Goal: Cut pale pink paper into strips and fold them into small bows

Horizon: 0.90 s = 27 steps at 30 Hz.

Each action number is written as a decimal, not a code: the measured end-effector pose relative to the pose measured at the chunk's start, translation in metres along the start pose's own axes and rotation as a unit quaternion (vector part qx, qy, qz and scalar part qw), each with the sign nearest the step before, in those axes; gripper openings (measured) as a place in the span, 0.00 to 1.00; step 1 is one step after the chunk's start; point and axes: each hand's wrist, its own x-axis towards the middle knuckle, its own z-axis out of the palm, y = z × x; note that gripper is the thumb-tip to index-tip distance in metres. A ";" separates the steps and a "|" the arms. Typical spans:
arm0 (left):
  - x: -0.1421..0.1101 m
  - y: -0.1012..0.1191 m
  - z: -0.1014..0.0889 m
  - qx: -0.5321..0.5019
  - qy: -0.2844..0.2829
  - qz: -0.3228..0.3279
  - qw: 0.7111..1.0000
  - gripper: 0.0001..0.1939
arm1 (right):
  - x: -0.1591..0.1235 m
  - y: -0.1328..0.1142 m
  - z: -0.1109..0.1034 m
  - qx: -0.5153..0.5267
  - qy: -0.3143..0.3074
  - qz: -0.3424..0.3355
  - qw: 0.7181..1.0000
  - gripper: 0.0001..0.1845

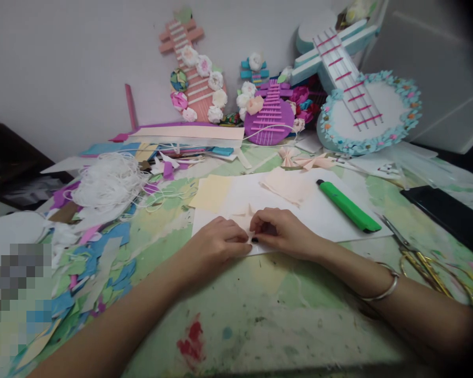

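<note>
Head view: left hand [224, 239], right hand [281, 231] at apparently peach paper [243, 212].

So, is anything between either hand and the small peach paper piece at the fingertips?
Nothing visible: the left hand and right hand are right at the peach paper piece. A small dark object shows by the right hand, too small to identify; the green object lies off to the right.
</note>
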 end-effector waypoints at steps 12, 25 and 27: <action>-0.003 0.003 -0.013 0.056 -0.091 -0.001 0.994 0.12 | 0.000 0.001 -0.004 -0.027 0.018 0.022 0.999 0.10; -0.006 0.005 -0.012 0.049 -0.084 -0.029 0.995 0.14 | -0.004 -0.007 -0.009 -0.056 0.017 0.025 0.998 0.04; -0.006 0.005 -0.012 0.041 -0.090 -0.030 0.995 0.14 | -0.004 -0.008 -0.010 -0.073 0.006 0.022 0.997 0.01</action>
